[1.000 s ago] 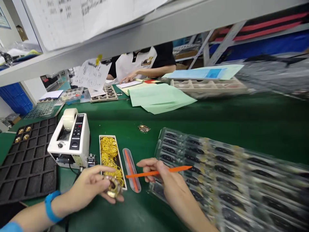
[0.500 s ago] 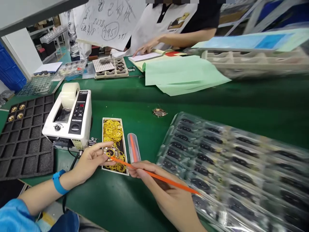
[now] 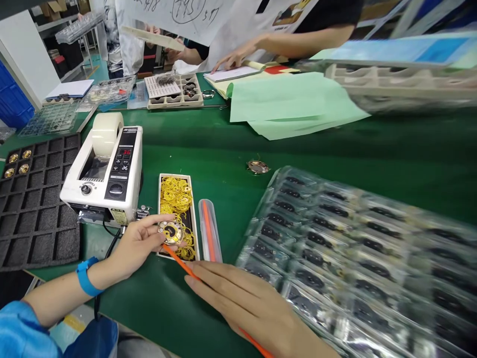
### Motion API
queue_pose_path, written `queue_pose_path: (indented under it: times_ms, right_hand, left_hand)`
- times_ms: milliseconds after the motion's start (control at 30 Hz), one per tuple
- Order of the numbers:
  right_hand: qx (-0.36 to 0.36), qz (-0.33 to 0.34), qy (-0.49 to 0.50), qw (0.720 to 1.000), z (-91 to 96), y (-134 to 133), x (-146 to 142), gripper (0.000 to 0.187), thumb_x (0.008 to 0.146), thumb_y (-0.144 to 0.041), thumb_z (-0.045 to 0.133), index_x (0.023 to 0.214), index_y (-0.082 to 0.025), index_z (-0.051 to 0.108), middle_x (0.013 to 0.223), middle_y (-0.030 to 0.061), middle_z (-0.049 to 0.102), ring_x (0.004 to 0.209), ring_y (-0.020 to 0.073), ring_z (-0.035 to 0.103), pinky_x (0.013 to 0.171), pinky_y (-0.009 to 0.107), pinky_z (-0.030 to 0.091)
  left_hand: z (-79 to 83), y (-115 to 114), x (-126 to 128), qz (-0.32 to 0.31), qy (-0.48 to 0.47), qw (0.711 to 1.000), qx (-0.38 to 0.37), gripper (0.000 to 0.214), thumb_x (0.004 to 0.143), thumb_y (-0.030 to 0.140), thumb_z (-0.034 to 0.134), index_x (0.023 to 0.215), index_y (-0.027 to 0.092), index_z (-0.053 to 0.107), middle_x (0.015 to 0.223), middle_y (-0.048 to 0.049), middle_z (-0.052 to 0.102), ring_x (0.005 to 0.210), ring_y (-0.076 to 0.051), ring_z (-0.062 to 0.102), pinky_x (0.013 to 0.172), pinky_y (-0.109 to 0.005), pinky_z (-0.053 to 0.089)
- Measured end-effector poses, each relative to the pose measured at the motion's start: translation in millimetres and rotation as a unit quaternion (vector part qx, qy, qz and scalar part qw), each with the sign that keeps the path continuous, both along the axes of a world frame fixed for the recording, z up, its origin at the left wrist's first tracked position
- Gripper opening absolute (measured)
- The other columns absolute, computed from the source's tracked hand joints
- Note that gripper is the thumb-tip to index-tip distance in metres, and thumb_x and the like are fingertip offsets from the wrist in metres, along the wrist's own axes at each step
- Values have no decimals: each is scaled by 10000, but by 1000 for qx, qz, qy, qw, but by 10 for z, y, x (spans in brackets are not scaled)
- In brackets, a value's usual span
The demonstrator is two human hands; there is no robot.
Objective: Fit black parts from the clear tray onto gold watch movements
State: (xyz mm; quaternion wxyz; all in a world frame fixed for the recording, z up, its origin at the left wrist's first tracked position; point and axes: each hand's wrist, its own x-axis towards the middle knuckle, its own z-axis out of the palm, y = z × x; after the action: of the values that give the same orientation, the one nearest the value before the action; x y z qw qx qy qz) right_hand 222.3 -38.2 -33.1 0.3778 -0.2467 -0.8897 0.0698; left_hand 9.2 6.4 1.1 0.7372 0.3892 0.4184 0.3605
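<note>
My left hand [image 3: 139, 243] pinches a small round gold part [image 3: 171, 232] over the near end of a narrow box of yellow rings [image 3: 176, 199]. A blue band circles that wrist. My right hand [image 3: 249, 303] grips a thin orange stick [image 3: 182, 266]; the stick's tip touches the lower edge of the gold part. A clear tube holding another orange stick [image 3: 209, 228] lies just right of the box.
A white tape dispenser [image 3: 106, 166] stands at the left beside a black foam tray [image 3: 33, 204] with gold parts in its far corner. Clear blister trays of dark parts [image 3: 354, 248] fill the right. A loose gold part [image 3: 258, 167] lies mid-table. Green paper [image 3: 294, 102] and another person's hand [image 3: 233, 59] are at the far side.
The view has tilted down. My right hand swung the orange stick round from pointing right until its tip met the gold part, which my left hand raised and turned face up.
</note>
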Motion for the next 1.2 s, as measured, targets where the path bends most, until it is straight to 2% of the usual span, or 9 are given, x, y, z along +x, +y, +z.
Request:
queue_pose_path:
  times_ms: [67,200,400,533,700,767,867,1000,1200]
  right_hand:
    - [8,-19,19,1000,28,-11,-21,358,954,-91,437,1242,-200,618,1029,77,761,976,202,716,840,333,621]
    - [-34,-108,79,990,135,-42,-44,384,897,-95,570,1251,-241,594,852,42,768,749,209,740,673,315,638]
    - [-40,-157,108,981,177,-45,-148,416,883,-70,576,1245,-273,599,830,27,757,690,207,729,619,333,625]
    - [18,-134,72,988,83,-9,-189,402,884,-32,552,1249,-192,598,857,71,766,773,203,737,683,321,640]
    - [99,-80,-18,992,-107,-11,-134,344,913,-25,453,1200,-69,639,1084,178,730,1100,285,662,870,393,613]
    - [100,-82,-33,991,-115,-14,-103,351,926,-39,423,1195,-90,642,1130,168,716,1132,283,644,878,401,609]
    - [94,-94,-32,991,-31,-15,-52,340,896,-37,501,1182,-161,636,1037,119,749,1011,243,697,796,359,625]
    - [53,-179,33,982,85,-22,-7,350,867,-55,565,1167,-226,621,902,104,745,784,215,712,625,326,597]
    - [22,-230,116,966,75,6,-42,302,863,-32,542,1065,-238,632,866,82,704,722,200,680,578,318,543]
  left_hand:
    - [-23,-1,11,5,3,1000,-11,474,755,344,740,1198,199,653,934,-52,766,823,-202,744,863,-362,567]
    - [-51,-29,40,1,-19,1000,-24,502,733,346,766,1189,173,645,909,-51,772,864,-213,741,914,-391,551]
    - [-48,-80,59,-32,-20,999,-24,513,749,377,758,1211,188,639,967,-67,771,880,-223,739,900,-387,557]
    - [-68,-87,66,-22,-20,999,-36,496,736,360,771,1189,192,658,920,-50,769,853,-200,731,852,-355,577]
    - [-56,-69,74,6,-32,998,-58,406,746,280,751,1138,187,698,889,-29,747,871,-190,703,860,-376,576]
    - [-36,-54,73,8,-39,996,-75,383,737,250,748,1114,186,710,872,-25,739,864,-180,698,863,-366,570]
    - [-21,-31,67,5,-47,994,-96,365,712,247,770,1067,175,718,824,-24,732,811,-170,704,844,-351,566]
    - [-45,-22,57,-11,-44,993,-108,387,647,224,821,1011,163,705,782,-23,735,755,-180,730,766,-312,564]
    - [-50,-43,62,-28,-48,995,-87,416,630,97,756,1033,183,701,905,-31,753,763,-175,738,801,-323,560]
